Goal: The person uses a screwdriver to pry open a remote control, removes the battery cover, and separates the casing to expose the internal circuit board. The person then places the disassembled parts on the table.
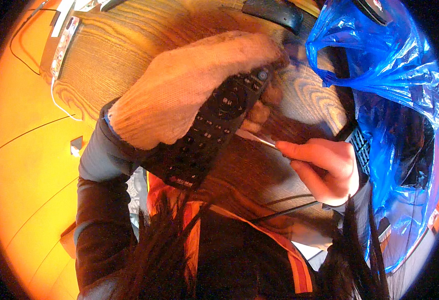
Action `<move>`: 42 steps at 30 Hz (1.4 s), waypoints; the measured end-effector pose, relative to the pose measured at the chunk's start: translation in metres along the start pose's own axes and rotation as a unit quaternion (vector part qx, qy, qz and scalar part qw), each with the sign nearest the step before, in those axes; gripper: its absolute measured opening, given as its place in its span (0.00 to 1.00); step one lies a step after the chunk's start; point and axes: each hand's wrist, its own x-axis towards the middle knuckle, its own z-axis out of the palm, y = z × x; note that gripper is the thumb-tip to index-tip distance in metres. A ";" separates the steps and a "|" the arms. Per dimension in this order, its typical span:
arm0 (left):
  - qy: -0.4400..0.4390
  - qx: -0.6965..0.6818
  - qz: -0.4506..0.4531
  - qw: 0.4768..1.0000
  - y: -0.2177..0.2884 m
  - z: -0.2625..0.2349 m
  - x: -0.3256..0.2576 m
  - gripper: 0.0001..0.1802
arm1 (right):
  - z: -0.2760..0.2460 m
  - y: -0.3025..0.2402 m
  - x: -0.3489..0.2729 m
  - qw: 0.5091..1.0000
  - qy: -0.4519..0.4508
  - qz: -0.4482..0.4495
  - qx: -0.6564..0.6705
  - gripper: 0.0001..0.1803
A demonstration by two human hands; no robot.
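Observation:
My left hand (189, 85), in a light knitted glove, is wrapped round a black remote control (214, 127) over the middle of the wooden table. The remote is tilted, its button side facing me and its far end up to the right. Between the thumb and fingers of my bare right hand (327, 167) is a thin white stick (262, 140). It points left toward the remote's right edge, close to my left fingertips. Shadow hides the stick's far tip, so I cannot tell whether it touches the remote.
A blue plastic bag (399, 70) hangs along the table's right side. A curved black object (274, 15) lies at the far edge of the wooden table (124, 35). At the far left is a patterned white strip (64, 42) with a white cable (62, 106). Dark hair hangs in front.

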 end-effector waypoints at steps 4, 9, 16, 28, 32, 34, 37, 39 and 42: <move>-0.013 0.035 -0.049 0.998 0.004 0.006 -0.005 0.21 | -0.005 0.003 0.001 0.997 -0.052 0.002 0.057 0.18; 0.003 -0.051 -0.056 0.997 0.006 0.005 -0.006 0.21 | 0.001 0.006 0.000 0.997 0.013 -0.007 0.073 0.18; -0.044 -0.261 0.242 0.934 0.005 -0.008 0.008 0.24 | 0.012 -0.001 -0.008 0.979 0.120 0.137 0.093 0.19; -0.088 -0.142 0.237 0.957 0.013 -0.006 -0.007 0.13 | 0.017 -0.002 -0.009 0.951 0.169 0.181 0.185 0.20; 0.028 -0.032 0.239 0.970 0.016 0.001 -0.011 0.14 | 0.016 -0.003 -0.010 0.945 0.180 0.178 0.208 0.22; 0.175 0.068 0.253 0.949 0.012 0.010 -0.012 0.13 | 0.014 -0.003 -0.011 0.949 0.166 0.158 0.215 0.22; 0.082 0.077 0.262 0.958 0.018 0.011 -0.008 0.13 | 0.014 -0.002 -0.010 0.971 0.124 0.125 0.160 0.24; 0.034 0.089 0.251 0.963 0.021 0.011 -0.006 0.13 | 0.013 0.000 -0.008 0.981 0.102 0.091 0.137 0.25; 0.036 0.092 0.214 0.972 0.020 0.012 -0.004 0.13 | 0.011 0.002 -0.006 0.987 0.080 0.072 0.116 0.26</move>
